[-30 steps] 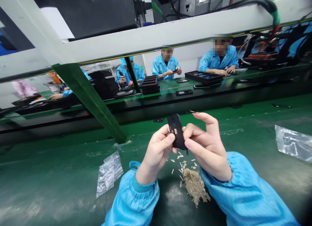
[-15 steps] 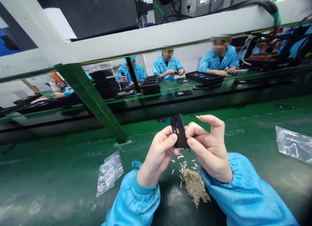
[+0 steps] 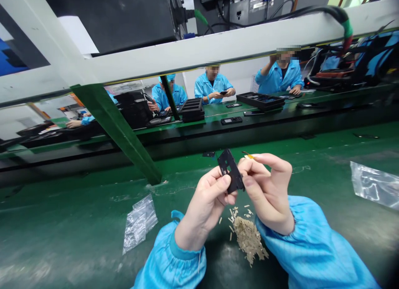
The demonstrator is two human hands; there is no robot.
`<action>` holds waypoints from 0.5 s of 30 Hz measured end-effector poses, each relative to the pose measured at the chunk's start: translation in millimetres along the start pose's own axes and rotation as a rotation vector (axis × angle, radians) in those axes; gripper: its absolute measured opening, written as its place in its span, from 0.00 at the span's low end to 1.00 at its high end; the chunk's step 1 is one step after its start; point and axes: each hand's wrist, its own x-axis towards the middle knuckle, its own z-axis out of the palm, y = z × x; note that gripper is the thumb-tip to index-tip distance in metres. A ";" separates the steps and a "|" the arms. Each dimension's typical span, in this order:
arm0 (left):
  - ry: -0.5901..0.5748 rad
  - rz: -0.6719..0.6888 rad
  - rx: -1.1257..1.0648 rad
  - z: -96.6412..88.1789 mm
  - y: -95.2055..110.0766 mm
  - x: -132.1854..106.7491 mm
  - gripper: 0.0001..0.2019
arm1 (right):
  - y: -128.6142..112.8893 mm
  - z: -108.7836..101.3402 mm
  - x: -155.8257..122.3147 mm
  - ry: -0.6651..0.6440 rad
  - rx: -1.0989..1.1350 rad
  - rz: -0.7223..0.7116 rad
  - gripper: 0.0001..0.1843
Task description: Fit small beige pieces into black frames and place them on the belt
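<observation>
Above the green-topped bench (image 3: 93, 226), the left hand (image 3: 202, 201) pinches a thin, black, rectangular, plastic-looking plate (image 3: 235, 175) — presumably steadying it, face visible. The right hand (image 3: 271, 191) meets its opposite edge; whether that grip clenches, I cannot tell. The plate's long axis points away, leaning left.

You've got a flat rectangular black plate (image 3: 234, 175), super bright blue, faintly striped cloth sleeves (image 3: 314, 239), a tan heap of flaky scraps (image 3: 247, 239), plus a dark green tabletop (image 3: 84, 235).
</observation>
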 end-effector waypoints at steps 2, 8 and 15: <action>0.005 0.001 -0.019 3.1 -1.0 -1.0 0.10 | 1.7 -0.6 -0.8 0.011 -0.065 -0.058 0.21; 0.039 -0.005 -0.051 12.9 -0.3 -6.0 0.11 | 13.5 -4.8 -0.9 0.031 -0.255 -0.279 0.24; 0.053 0.000 -0.113 15.1 -0.9 -8.5 0.06 | 28.9 -7.9 4.8 0.044 -0.385 -0.513 0.25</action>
